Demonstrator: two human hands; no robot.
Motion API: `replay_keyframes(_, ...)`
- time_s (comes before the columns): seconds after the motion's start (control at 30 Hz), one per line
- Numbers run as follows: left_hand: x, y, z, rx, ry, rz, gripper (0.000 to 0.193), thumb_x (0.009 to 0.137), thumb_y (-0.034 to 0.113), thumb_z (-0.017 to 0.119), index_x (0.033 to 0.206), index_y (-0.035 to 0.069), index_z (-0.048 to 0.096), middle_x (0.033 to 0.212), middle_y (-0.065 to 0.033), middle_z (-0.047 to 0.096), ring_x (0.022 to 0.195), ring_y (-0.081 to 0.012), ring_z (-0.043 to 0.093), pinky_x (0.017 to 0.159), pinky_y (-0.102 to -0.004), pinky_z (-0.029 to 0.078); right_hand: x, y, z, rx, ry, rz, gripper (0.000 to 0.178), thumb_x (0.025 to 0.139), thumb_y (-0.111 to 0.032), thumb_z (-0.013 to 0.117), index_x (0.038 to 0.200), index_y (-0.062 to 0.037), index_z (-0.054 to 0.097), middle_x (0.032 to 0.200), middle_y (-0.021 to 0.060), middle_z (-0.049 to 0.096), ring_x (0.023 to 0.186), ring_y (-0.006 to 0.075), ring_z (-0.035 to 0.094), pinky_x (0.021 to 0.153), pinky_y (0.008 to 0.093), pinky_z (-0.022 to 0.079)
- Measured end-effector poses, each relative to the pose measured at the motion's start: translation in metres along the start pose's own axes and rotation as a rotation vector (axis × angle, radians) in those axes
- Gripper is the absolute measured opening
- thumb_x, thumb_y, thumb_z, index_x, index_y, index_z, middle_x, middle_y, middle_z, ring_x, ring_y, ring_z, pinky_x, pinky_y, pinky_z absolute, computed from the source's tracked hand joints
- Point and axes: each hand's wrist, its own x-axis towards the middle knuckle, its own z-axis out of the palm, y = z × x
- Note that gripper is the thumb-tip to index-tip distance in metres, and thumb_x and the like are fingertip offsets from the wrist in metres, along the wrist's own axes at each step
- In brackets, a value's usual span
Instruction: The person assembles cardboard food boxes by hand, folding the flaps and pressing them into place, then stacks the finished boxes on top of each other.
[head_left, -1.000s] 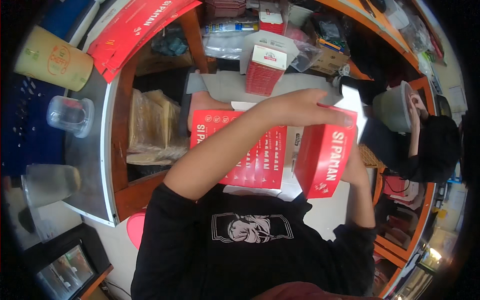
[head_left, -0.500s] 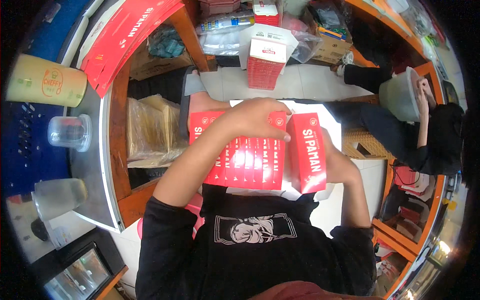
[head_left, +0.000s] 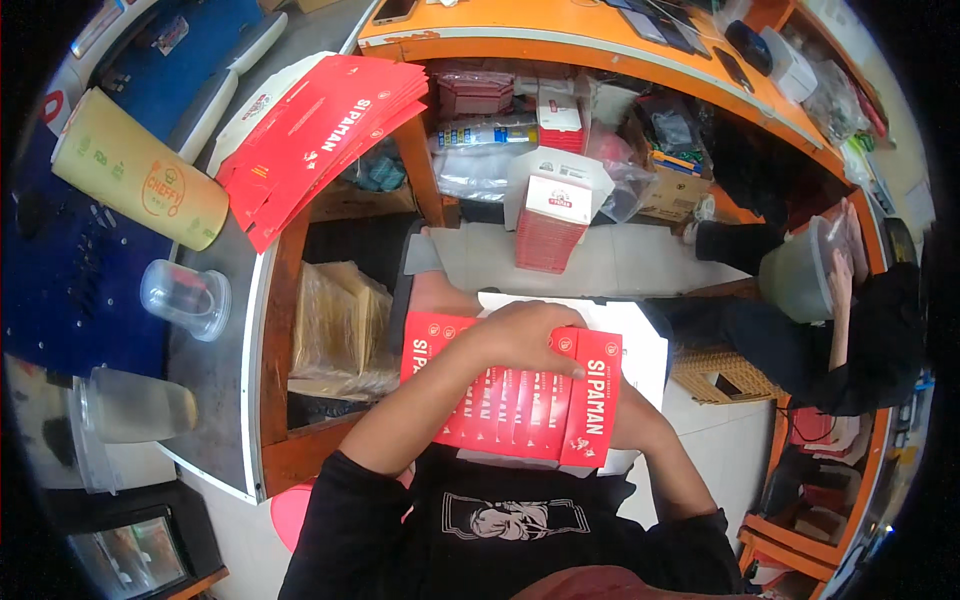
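A row of red cartons [head_left: 480, 425] with white lettering rests over my lap on white card sheets [head_left: 640, 345]. My left hand [head_left: 530, 338] is curled over the upper part of the row, thumb on the front and fingers bent over the far edge. At the row's right end stands a red carton [head_left: 597, 400], its left side against the others. My right hand [head_left: 640, 422] is closed around that carton's right side, with most of its fingers hidden behind it.
Flat red carton blanks [head_left: 330, 130] lie on the left counter, near a yellow paper cup [head_left: 140, 170] and a clear plastic cup [head_left: 188, 298]. Ahead on the floor stands a stack of folded cartons [head_left: 550, 230]. At right, another person's hands hold a translucent tub [head_left: 800, 275].
My right hand has moved left, bringing the end carton from apart to against the row. The view has tilted upward, showing more of the orange table.
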Motion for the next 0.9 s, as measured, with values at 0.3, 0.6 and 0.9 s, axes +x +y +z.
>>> replay_keyframes(0.3,-0.018,0.016,0.014,0.194,0.009,0.020,0.060,0.078,0.041,0.081,0.126,0.007,0.067,0.127,-0.0149,0.067,0.121,-0.0371,0.061,0.104,-0.0472,0.046,-0.004,-0.014,0.009,-0.206,0.074,0.212,0.090,0.078,-0.048,0.083,0.151,-0.0152,0.042,0.156,0.0229,0.038,0.137,0.0403,0.049,0.107,0.0462,0.049)
replay_keyframes(0.6,-0.020,0.014,0.024,0.226,0.093,0.015,0.065,0.076,0.040,0.081,0.129,0.006,0.065,0.127,-0.0158,0.067,0.123,-0.0360,0.060,0.107,-0.0473,0.044,0.014,-0.024,0.007,-0.242,0.072,0.357,0.087,0.078,-0.054,0.080,0.148,-0.0127,0.046,0.145,0.0199,0.054,0.127,0.0383,0.060,0.102,0.0459,0.051)
replay_keyframes(0.9,-0.049,0.012,0.033,0.343,0.422,0.176,0.062,0.079,0.042,0.082,0.130,0.012,0.065,0.149,-0.0179,0.048,0.139,-0.0421,0.042,0.112,-0.0532,0.036,-0.033,0.040,-0.004,0.018,0.055,-0.127,0.093,0.077,-0.036,0.087,0.150,-0.0062,0.037,0.145,0.0175,0.050,0.130,0.0332,0.058,0.107,0.0418,0.048)
